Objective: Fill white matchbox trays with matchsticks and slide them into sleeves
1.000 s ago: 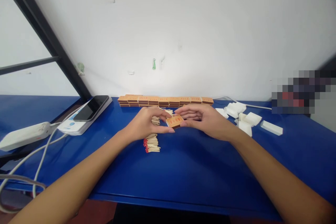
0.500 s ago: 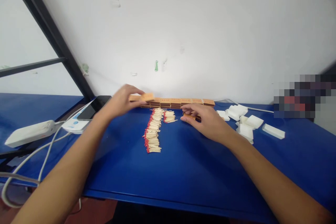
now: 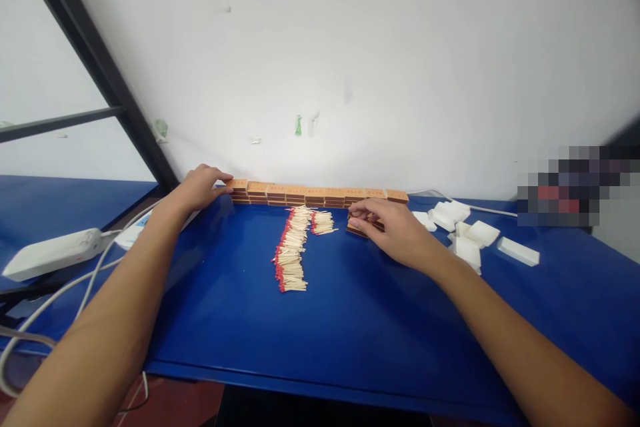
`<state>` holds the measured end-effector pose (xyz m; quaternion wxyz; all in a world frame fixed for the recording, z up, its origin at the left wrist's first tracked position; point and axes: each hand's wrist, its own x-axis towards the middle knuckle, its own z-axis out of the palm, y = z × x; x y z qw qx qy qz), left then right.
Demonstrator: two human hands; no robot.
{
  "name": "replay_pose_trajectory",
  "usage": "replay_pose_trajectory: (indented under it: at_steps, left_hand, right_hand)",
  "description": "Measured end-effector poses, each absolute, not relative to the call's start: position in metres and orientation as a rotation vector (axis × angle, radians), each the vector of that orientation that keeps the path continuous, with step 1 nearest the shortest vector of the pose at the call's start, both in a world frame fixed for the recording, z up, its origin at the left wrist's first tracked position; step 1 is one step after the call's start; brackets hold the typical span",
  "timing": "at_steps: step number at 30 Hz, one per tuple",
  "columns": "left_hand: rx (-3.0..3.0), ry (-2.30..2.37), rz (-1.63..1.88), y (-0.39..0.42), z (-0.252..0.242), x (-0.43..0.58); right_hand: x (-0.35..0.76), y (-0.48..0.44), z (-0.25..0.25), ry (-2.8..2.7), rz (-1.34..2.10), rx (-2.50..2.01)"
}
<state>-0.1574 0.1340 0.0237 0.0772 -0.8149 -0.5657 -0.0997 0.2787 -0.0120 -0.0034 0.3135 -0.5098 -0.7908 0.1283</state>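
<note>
At the left end of a stacked row of orange-topped matchboxes (image 3: 315, 193), my left hand (image 3: 204, 185) has its thumb and fingers closed on a matchbox (image 3: 237, 184) on the top layer. My right hand (image 3: 387, 221) is nearer to me, at the row's right part, with its curled fingers and thumb on a small group of matchboxes (image 3: 357, 229). The hand partly hides that group. Between the hands lie a long pile of red-headed matches (image 3: 291, 250) and a smaller bunch of matches (image 3: 323, 222).
Several white matchbox trays (image 3: 467, 250) lie loose on the right of the blue table (image 3: 280, 340). A white power strip (image 3: 53, 253) and cables are on the left, beside a black metal frame (image 3: 107, 77). The white wall (image 3: 350, 67) stands behind the row.
My left hand has moved left with the matchbox, from above the row to its left end, and the box now rests there. My right hand has stayed nearly in place.
</note>
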Motion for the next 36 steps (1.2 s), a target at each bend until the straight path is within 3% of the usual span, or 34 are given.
replay_pose_trajectory:
  at_steps: [10, 16, 20, 26, 36]
  left_hand:
    - [-2.478, -1.722, -0.4, 0.133, 0.017, -0.157]
    - [-2.295, -1.53, -0.659, 0.108, 0.028, -0.121]
    - [-2.391, -1.225, -0.882, 0.077, 0.03, -0.069]
    - [-2.68, -0.885, -0.792, 0.046, 0.012, -0.02]
    - [-2.78, -0.805, -0.731, 0.038, 0.005, -0.009]
  right_hand:
    - [0.288, -0.01, 0.005, -2.112, 0.271, -1.331]
    - [0.321, -0.01, 0.025, -2.071, 0.017, -1.638]
    - [0.343, -0.013, 0.03, -2.165, 0.256, -1.778]
    - [0.352, -0.021, 0.029, -2.264, 0.486, -1.761]
    - [0.402, -0.021, 0.038, -1.984, 0.342, -2.06]
